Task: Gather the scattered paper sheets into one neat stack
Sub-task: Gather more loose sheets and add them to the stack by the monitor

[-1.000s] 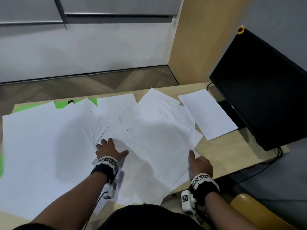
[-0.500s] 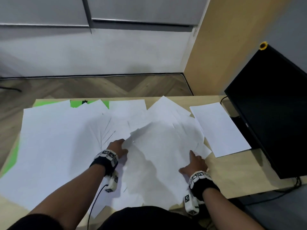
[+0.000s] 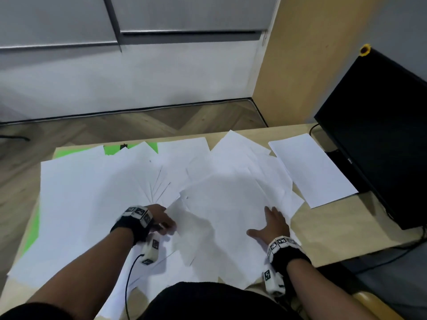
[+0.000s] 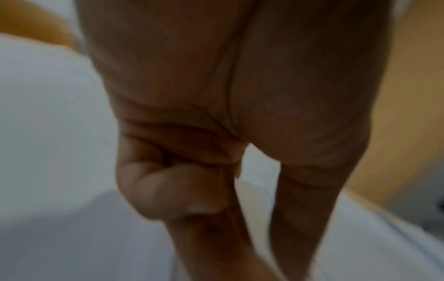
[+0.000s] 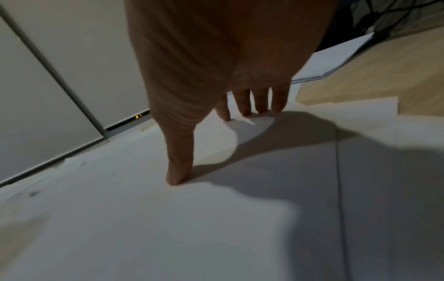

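Observation:
White paper sheets (image 3: 80,204) lie scattered and overlapping across most of the wooden table (image 3: 335,227). A looser pile (image 3: 226,204) sits in the middle. A separate, tidier stack (image 3: 309,167) lies to the right by the monitor, and its edge (image 5: 336,62) shows beyond my fingers in the right wrist view. My left hand (image 3: 165,224) is curled at the raised left edge of the middle pile's top sheet, thumb and finger (image 4: 252,237) around the paper. My right hand (image 3: 270,220) presses flat on the pile's right side, fingers straight and spread (image 5: 213,146).
A black monitor (image 3: 381,135) stands at the table's right edge with cables behind it. A green mat (image 3: 129,148) peeks from under the far sheets. A chair edge (image 3: 374,306) is at bottom right. Bare wood shows between the pile and the monitor.
My left hand went from lying flat on the sheets to curling around a sheet's edge and lifting it. My right hand slid left onto the pile and spread flat.

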Available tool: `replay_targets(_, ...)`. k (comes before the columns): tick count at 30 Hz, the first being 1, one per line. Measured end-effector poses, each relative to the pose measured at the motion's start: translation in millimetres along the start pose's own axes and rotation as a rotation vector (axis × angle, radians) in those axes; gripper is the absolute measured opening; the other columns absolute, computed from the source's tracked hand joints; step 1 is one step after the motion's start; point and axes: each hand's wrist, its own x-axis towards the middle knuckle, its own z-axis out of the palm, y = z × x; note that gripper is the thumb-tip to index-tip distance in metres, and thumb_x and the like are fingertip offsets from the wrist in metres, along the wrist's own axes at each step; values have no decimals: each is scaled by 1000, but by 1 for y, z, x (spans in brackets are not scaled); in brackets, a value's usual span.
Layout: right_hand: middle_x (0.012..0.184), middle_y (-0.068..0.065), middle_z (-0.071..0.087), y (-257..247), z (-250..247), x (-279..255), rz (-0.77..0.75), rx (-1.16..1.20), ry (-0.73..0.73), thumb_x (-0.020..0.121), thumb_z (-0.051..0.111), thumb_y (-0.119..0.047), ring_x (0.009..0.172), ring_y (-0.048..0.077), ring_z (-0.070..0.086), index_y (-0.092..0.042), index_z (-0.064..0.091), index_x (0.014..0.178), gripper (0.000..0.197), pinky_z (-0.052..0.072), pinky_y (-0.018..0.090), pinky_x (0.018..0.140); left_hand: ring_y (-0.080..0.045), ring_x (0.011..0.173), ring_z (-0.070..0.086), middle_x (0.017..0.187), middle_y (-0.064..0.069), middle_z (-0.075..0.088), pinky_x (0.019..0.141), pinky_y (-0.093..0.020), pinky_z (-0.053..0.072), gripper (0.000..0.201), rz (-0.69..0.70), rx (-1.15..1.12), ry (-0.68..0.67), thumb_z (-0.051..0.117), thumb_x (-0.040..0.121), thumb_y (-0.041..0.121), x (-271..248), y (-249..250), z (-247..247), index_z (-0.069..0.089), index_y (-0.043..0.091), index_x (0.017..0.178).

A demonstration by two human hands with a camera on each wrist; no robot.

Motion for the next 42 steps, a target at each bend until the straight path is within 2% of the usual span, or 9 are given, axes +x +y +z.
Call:
replay_targets(5,148,2,39,-16,0,-10,-31,-40,58,56,74,-67,138,24,35,-27,18,154,119,26,40,115,-21,68,68,82,-7,75,59,-24,52,6,154,-160,220,72,84,17,10,-5,7,66,14,85)
replay_targets(9,141,4,45,-25,5,-14,0,179,-37,54,80,-57,134,24,39,-25,21,153,119,36,40,109,-32,100,64,108,-17,69,90,-33,48,40,132,-313,448,49,97,48,22,1,12,67,12,99)
replay_targets(15,159,10,17,-35,10,-19,22,203,-82,68,77,-58,146,23,23,-18,13,156,116,25,33,116,-19,83,65,103,-4,67,57,-26,53,47,283,-428,161,78,79,32,11,25,59,55,14,116)
replay_targets(19,137,6,52,-45,12,-23,-2,270,-124,63,80,-60,128,18,50,-17,27,153,113,38,32,108,-22,90,61,102,-3,66,75,-27,48,41,262,-177,265,68,72,24,17,34,74,60,18,111)
replay_targets(24,131,6,59,-43,8,-20,61,481,-145,70,83,-48,123,19,55,-13,39,147,96,38,25,102,-27,77,62,82,-4,66,63,-26,45,23,275,-364,465,57,68,21,6,34,72,62,18,90)
replay_targets(28,128,8,61,-45,8,-16,86,748,-117,65,90,-32,112,17,58,-13,46,142,90,44,29,97,-26,61,58,65,-9,62,55,-29,45,25,389,-705,328,65,54,12,-9,46,56,64,2,78)
replay_targets(32,106,10,71,-68,-7,-18,40,1038,-237,57,89,-9,89,25,68,-10,52,128,80,52,28,62,-17,45,52,54,-7,54,45,-18,40,9,494,-648,183,67,62,-3,-37,69,40,59,1,64)
replay_targets(37,78,8,67,-102,-33,-29,-80,1087,-73,71,66,19,62,14,63,-10,58,104,45,49,19,52,-20,65,59,67,-2,66,58,-22,43,19,519,-390,208,68,48,21,-33,80,23,65,12,66)
replay_targets(42,74,4,66,-111,-49,-36,-99,1152,227,67,70,-7,69,17,55,-15,62,82,18,48,32,67,-28,88,67,92,-8,71,72,-30,51,46,552,-491,460,67,52,30,-42,87,2,66,13,94)
